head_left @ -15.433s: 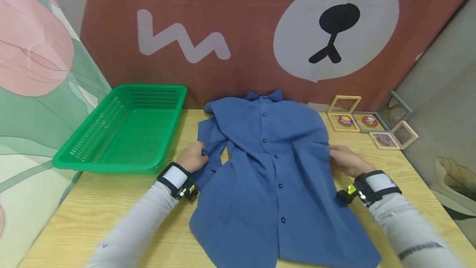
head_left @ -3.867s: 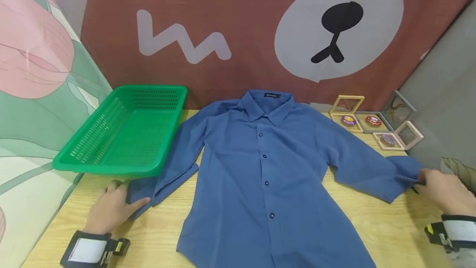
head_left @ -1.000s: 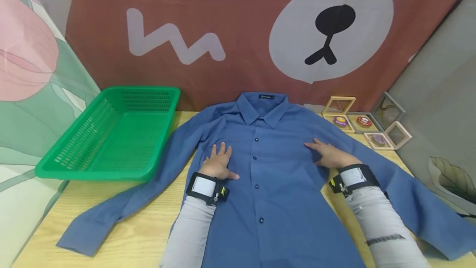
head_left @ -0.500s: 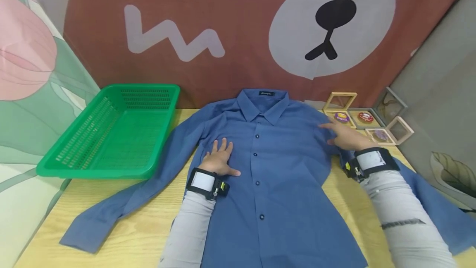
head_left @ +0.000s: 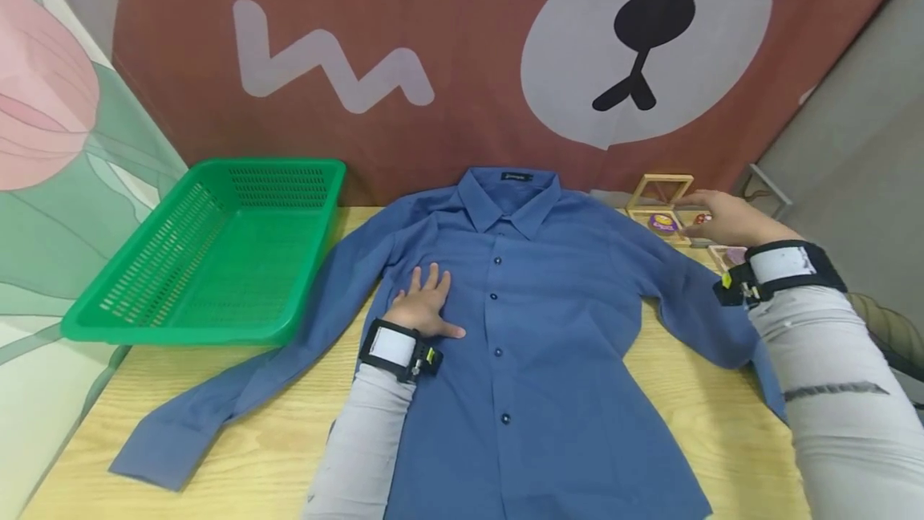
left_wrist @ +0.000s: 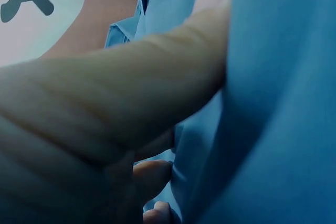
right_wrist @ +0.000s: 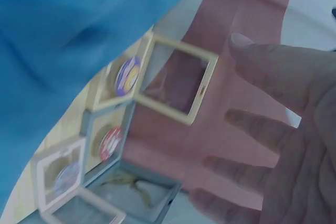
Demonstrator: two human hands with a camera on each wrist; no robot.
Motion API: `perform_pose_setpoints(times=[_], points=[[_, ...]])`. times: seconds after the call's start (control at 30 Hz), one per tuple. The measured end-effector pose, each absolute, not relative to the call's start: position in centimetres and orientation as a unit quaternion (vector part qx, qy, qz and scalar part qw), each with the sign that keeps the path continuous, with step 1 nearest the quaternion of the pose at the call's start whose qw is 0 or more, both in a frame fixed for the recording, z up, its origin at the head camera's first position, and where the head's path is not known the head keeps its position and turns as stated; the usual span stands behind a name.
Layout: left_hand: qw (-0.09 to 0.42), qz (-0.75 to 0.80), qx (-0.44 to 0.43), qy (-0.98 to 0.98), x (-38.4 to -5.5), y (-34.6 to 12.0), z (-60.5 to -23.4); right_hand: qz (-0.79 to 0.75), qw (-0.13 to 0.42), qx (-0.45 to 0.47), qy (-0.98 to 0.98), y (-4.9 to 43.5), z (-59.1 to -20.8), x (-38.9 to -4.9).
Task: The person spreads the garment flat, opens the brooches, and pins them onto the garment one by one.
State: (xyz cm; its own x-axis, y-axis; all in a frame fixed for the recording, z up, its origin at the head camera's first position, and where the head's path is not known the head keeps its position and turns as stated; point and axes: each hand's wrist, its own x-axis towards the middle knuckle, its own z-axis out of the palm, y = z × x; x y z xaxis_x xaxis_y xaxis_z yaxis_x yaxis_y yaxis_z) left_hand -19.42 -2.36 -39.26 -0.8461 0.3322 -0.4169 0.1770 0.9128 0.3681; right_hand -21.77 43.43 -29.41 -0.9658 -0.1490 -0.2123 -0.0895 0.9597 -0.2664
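Note:
A blue long-sleeved button-up shirt [head_left: 563, 311] lies face up, its collar toward the back wall and both sleeves spread. My left hand [head_left: 420, 311] rests with fingers spread on the left side of its chest. In the left wrist view, the thumb and fingertips of the left hand [left_wrist: 121, 87] touch the blue cloth. My right hand [head_left: 739, 219] is off the shirt, over the small display cases at the back right, and holds nothing. Its fingers are extended and apart in the right wrist view. The right forearm hides the end of the right sleeve.
A green plastic basket [head_left: 332, 251] stands at the back left, partly over the left sleeve. Small open display cases [right_wrist: 176, 80] with round badges sit at the back right. The wooden table [head_left: 253, 456] meets a wall hanging [head_left: 462, 135] with a bear's face.
The shirt was narrower with its sleeves tucked in; they are now spread outward. My right hand has lifted from the chest toward the back right. My left hand has stayed put.

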Motion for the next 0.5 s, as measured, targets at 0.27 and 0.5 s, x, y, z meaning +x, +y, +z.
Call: perform_pose_setpoints(times=[0.27, 0.5], points=[[0.248, 0.158, 0.130, 0.947, -19.5, -2.3, -38.9, -0.152, 0.136, -0.014, 0.979, 47.5, -30.2, -22.2], [0.244, 0.160, 0.130, 0.947, -19.5, -2.1, -38.6, -0.166, 0.141, 0.050, 0.975, 50.3, -31.0, -22.1]])
